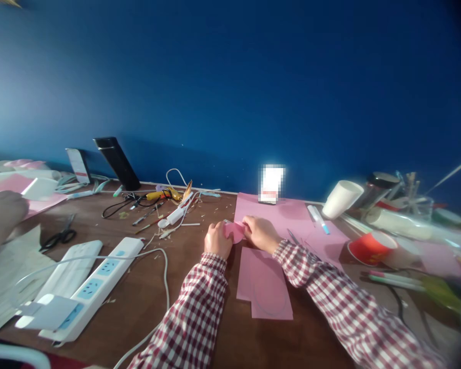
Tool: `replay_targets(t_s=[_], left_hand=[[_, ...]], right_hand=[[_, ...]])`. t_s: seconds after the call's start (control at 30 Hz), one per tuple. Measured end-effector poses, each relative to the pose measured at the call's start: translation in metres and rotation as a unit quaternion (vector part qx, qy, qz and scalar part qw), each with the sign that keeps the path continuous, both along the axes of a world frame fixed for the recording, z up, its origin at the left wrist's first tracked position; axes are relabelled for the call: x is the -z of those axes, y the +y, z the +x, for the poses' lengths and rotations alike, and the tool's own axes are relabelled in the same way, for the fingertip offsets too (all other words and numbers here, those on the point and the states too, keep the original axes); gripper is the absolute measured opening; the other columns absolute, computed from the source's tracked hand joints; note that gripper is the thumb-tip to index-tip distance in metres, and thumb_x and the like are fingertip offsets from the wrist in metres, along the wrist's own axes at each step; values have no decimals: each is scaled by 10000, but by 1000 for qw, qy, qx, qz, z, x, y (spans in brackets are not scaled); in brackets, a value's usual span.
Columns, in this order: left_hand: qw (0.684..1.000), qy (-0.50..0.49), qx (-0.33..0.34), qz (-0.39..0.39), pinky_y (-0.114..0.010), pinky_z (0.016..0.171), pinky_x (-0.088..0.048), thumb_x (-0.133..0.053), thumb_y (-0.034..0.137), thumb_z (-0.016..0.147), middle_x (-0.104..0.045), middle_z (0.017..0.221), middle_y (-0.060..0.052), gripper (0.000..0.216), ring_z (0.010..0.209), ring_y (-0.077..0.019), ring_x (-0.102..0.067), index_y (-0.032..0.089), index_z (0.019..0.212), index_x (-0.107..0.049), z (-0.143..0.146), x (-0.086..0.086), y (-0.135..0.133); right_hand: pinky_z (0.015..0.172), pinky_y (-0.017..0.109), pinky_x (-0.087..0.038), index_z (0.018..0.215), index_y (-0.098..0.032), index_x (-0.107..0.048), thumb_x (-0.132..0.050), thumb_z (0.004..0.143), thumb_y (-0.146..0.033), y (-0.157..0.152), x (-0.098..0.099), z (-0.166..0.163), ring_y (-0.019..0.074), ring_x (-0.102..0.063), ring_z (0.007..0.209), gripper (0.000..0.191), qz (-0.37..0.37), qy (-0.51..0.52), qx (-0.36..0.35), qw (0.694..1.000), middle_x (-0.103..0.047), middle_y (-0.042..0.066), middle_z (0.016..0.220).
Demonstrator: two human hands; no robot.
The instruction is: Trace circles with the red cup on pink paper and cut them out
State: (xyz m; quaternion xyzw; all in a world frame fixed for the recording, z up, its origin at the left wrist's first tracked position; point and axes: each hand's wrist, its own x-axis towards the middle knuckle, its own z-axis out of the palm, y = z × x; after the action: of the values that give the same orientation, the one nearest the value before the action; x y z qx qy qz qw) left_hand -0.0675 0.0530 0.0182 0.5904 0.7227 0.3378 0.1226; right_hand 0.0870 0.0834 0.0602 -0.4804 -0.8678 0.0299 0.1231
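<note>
My left hand [217, 240] and my right hand [259, 233] meet at the middle of the brown table, both pinched on a small pink paper piece [235, 231] held between them. Both sleeves are red-and-white check. Just below the hands lies a pink paper sheet [264, 282] with a curved line drawn on it. A larger pink sheet [280, 212] lies beyond the hands, toward the blue wall.
Two white power strips [96, 282] with a cable lie at left, black scissors [59, 236] beside them. A yellow glue gun [165, 195] and wires sit further back. A white cup [341, 199], red cup [369, 247] and pens crowd the right. Another person's hand [2, 215] shows at far left.
</note>
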Motion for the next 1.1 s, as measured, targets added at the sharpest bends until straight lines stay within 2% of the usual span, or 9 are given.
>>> replay_targets(t_s=[0.2,0.37,0.53,0.67,0.77,0.9,0.97,1.03,1.1], left_hand=[[1000,14,-15,13,-317,816,-472,-443,146,797,-592,1089,-135,341,933,-227,-606,161,1089,-621,0,-2,-1],[999,14,-36,21,-321,787,-477,-396,132,830,-590,1097,-136,348,914,-222,-611,162,1109,-601,0,-6,-3],[999,17,-39,29,-324,744,-472,-415,186,847,-607,1104,-96,305,889,-220,-614,215,1081,-608,1,-13,-7],[997,14,-24,65,-301,726,-460,-443,184,832,-629,1041,-68,278,856,-199,-610,222,1049,-612,1,-13,-7],[993,3,39,110,-273,697,-447,-504,205,808,-648,911,-43,244,757,-167,-597,207,1024,-618,6,-13,-8],[963,-14,247,108,-228,618,-417,-539,272,814,-642,734,-9,144,632,-121,-561,203,835,-663,24,-17,-17],[944,6,318,86,-219,583,-397,-552,290,808,-645,719,-7,148,623,-116,-558,206,786,-672,34,-18,-23],[941,38,327,79,-226,574,-381,-539,298,815,-649,727,-8,164,628,-119,-558,213,786,-677,41,-16,-27],[949,48,300,84,-233,584,-378,-512,295,830,-648,739,-9,189,636,-121,-556,217,789,-679,43,-13,-27]], right_hand=[[657,243,-368,873,-183,-610,-498,853,-168,-8,5,-11,181,-599,815,115,-8,-54,-18,998,-666,74,882],[666,261,-390,878,-177,-637,-470,865,-143,-9,8,-15,207,-603,847,170,-7,-77,-22,997,-662,95,896],[661,257,-395,858,-189,-652,-508,872,-231,-13,-2,-7,201,-607,836,151,-17,-72,-42,996,-663,82,889],[631,241,-382,920,-215,-642,-496,895,-325,-22,-16,17,169,-613,788,184,-24,-42,-39,998,-663,45,897],[647,236,-387,966,-223,-628,-482,906,-301,-35,-23,44,156,-613,792,176,-28,-20,-24,999,-666,30,915],[621,254,-391,915,-209,-637,-551,863,-299,-61,-22,79,164,-614,724,135,-66,-4,0,998,-663,23,800],[635,269,-405,958,-209,-633,-625,810,-340,-75,-16,89,182,-617,749,197,-94,2,-1,996,-658,33,832],[697,297,-426,1013,-206,-617,-686,749,-391,-86,-9,92,217,-608,838,330,-90,0,-12,996,-637,57,915],[749,330,-434,1025,-189,-604,-713,701,-457,-91,-3,91,247,-586,896,434,-78,-1,-15,997,-607,79,954]])
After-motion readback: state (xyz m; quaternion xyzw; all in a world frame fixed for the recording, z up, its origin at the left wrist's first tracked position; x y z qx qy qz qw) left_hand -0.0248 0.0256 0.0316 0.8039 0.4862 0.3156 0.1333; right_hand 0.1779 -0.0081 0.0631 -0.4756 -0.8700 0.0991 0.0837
